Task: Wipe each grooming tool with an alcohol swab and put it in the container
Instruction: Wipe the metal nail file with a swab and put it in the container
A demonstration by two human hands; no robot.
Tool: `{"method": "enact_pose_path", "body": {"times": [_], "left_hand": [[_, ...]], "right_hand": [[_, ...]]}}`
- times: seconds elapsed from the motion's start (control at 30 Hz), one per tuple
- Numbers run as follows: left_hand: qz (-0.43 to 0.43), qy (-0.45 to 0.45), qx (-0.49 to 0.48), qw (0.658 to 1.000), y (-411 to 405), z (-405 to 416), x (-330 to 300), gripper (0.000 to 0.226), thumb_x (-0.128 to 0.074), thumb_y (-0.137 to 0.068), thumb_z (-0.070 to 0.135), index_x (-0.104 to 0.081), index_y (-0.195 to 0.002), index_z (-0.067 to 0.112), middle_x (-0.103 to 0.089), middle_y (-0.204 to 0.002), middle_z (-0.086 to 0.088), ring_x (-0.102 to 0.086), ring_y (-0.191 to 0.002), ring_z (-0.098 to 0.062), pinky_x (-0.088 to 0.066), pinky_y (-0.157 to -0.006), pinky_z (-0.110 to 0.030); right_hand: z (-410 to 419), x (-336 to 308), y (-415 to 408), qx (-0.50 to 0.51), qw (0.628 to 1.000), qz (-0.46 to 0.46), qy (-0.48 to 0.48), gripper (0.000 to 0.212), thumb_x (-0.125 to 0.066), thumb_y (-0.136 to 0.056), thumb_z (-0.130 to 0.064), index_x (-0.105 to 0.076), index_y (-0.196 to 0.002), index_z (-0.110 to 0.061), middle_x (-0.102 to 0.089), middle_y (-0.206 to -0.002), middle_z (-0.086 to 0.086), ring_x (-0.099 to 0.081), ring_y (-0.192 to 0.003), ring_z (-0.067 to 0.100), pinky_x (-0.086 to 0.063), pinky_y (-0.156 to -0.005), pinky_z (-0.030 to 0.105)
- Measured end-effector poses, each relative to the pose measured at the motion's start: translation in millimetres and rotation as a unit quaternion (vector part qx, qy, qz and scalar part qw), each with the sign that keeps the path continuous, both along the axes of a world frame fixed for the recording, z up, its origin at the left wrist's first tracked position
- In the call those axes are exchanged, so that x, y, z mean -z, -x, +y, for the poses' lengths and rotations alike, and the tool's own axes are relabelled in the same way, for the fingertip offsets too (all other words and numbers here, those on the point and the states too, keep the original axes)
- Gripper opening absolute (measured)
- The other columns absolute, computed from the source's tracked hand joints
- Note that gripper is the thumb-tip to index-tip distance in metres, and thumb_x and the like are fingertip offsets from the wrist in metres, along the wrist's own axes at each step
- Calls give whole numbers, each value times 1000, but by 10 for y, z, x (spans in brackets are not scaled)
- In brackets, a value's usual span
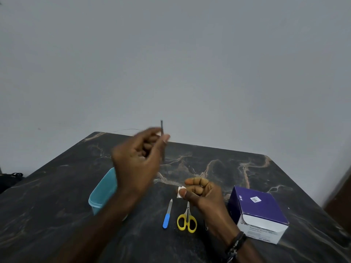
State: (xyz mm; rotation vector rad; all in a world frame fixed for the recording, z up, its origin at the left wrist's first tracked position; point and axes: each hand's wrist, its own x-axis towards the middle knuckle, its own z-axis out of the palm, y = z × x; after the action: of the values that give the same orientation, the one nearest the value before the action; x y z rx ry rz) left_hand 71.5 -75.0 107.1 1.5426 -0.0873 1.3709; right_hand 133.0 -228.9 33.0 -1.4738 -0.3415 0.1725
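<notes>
My left hand (138, 160) is raised above the table and pinches a thin dark metal tool (162, 127) that stands upright; the hand is motion-blurred. Lower and to the right, my right hand (203, 194) pinches a small white alcohol swab (180, 190) between thumb and fingers. A teal plastic container (103, 190) sits under my left forearm, partly hidden by it. On the table lie a blue-handled nail file (167, 215) and yellow-handled scissors (187, 219). A thin metal tool (206, 225) shows just right of the scissors, mostly hidden by my right wrist.
A purple and white box of alcohol swabs (260, 211) stands at the right on the dark marbled table (218, 164). A plain grey wall rises behind. A dark object (11, 179) lies off the table's left edge.
</notes>
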Motion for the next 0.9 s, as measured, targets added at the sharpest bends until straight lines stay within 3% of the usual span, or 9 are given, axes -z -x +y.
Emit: {"method": "enact_pose_path", "body": {"times": [0.13,0.23,0.33,0.47,0.53,0.6,0.67,0.7,0.9], "left_hand": [[31,-21,-41,998,255,391,-391,8,-72,-84,14,-72,-92,14,-72,-75,0,-70,-64,-13,-58,-62,-21],[165,-63,-116,977,419,720,-359,8,-74,-81,21,-74,-75,15,-71,-64,-1,-67,-58,-12,-50,-56,-11],[361,-120,-152,912,491,1022,-217,25,-76,-72,30,-69,-52,18,-62,-46,7,-61,-53,-21,-46,-54,-27],[505,-202,-142,827,374,1091,-26,49,-79,-69,24,-44,-37,11,-41,-37,5,-40,-46,-17,-30,-48,-25],[552,-222,-146,791,255,1122,101,55,-79,-65,31,-35,-38,13,-37,-40,4,-42,-56,-21,-35,-56,-26],[590,-228,-151,760,149,1134,211,49,-75,-62,38,-38,-42,13,-49,-51,3,-54,-85,-32,-46,-77,-35],[620,-221,-164,734,81,1077,250,37,-74,-63,39,-45,-53,17,-63,-77,-2,-43,-121,-36,-44,-93,-47],[633,-221,-171,722,59,1043,249,33,-74,-64,38,-47,-59,19,-66,-88,-4,-35,-129,-36,-41,-97,-49],[664,-221,-192,688,-80,999,191,23,-69,-71,31,-54,-85,20,-56,-115,-6,-20,-138,-37,-29,-103,-52]], "right_hand": [[-24,-60,1,22,999,-11,-42,24,-74,-75,4,-63,-97,1,-75,-81,17,-72,-66,15,-49,-54,15],[-27,-66,0,41,997,-14,-63,23,-73,-76,5,-63,-96,1,-75,-81,17,-72,-65,13,-49,-53,14],[-22,-69,12,48,997,-17,-64,21,-74,-76,4,-64,-94,0,-76,-78,14,-71,-64,12,-49,-52,14],[-16,-69,23,53,996,-20,-65,21,-74,-76,3,-64,-93,-2,-76,-77,12,-72,-65,13,-50,-53,15],[-13,-70,34,54,996,-20,-63,21,-74,-76,3,-64,-95,-2,-76,-79,13,-72,-66,14,-51,-54,15],[-19,-67,37,53,996,-18,-65,21,-73,-76,3,-64,-95,-2,-76,-80,13,-73,-67,14,-51,-54,15],[-27,-67,30,52,996,-16,-64,21,-73,-77,2,-64,-96,-2,-76,-83,14,-73,-71,17,-52,-55,16],[-32,-66,22,53,996,-16,-63,21,-73,-77,2,-64,-95,-3,-76,-84,14,-73,-72,18,-52,-55,16],[-38,-45,-3,52,997,-20,-54,22,-73,-77,2,-64,-97,-2,-76,-85,14,-73,-72,16,-52,-56,16]]}}
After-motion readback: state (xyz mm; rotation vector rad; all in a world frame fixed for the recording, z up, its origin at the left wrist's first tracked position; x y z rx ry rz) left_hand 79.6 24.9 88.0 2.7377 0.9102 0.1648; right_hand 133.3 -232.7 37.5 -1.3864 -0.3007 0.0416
